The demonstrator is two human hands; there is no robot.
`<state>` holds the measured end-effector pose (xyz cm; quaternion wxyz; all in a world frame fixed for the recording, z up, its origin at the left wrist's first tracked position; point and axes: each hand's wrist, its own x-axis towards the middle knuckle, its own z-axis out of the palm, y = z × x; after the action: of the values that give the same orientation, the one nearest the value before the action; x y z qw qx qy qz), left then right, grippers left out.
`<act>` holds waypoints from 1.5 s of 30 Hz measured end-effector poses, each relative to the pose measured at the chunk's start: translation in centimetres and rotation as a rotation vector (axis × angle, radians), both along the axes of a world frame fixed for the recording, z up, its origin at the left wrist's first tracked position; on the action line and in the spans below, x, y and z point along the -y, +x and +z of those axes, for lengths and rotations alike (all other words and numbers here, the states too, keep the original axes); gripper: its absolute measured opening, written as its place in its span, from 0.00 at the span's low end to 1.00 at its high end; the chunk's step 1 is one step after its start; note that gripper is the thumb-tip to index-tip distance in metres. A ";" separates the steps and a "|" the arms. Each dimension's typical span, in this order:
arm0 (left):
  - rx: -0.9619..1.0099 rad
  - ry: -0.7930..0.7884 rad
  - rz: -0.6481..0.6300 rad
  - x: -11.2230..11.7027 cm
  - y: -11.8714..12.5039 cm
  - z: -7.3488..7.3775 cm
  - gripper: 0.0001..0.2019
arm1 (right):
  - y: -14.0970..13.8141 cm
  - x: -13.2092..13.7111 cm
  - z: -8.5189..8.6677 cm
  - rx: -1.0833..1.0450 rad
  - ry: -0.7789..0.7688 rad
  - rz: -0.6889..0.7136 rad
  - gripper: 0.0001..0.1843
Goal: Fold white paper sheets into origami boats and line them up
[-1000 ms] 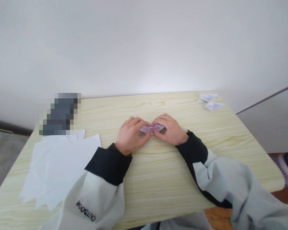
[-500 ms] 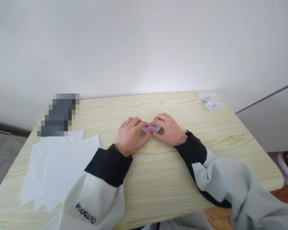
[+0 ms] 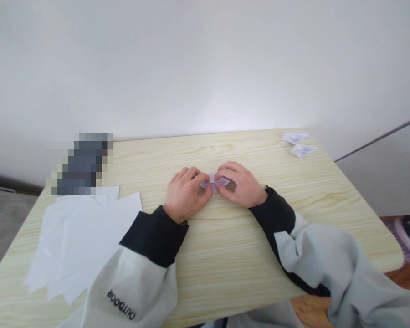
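Note:
A small folded piece of pale paper (image 3: 214,182) lies at the middle of the light wooden table (image 3: 225,237). My left hand (image 3: 184,195) pinches its left end with curled fingers. My right hand (image 3: 242,186) pinches its right end the same way. Both hands rest on the tabletop, knuckles up, and most of the paper is hidden between the fingers. Both arms wear grey sleeves with black cuffs.
A loose stack of white paper sheets (image 3: 78,239) lies at the table's left. A blurred dark object (image 3: 84,163) stands behind the stack. Two small folded white paper pieces (image 3: 299,143) sit at the far right corner. A wall runs behind the table.
The hands stayed in place on the paper. The fingers shifted slightly and the visible part of the folded paper looks a little narrower than a second ago.

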<state>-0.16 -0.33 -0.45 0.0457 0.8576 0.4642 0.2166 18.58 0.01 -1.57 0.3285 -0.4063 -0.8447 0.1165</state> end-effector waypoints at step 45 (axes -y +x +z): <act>0.039 0.041 -0.020 -0.3 -0.3 -0.3 0.11 | 0.0 -0.1 -0.1 0.073 0.022 -0.059 0.10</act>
<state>-0.49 -0.04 -0.76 0.0393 0.8585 0.4502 0.2422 18.61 0.09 -1.72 0.3052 -0.4315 -0.8449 0.0828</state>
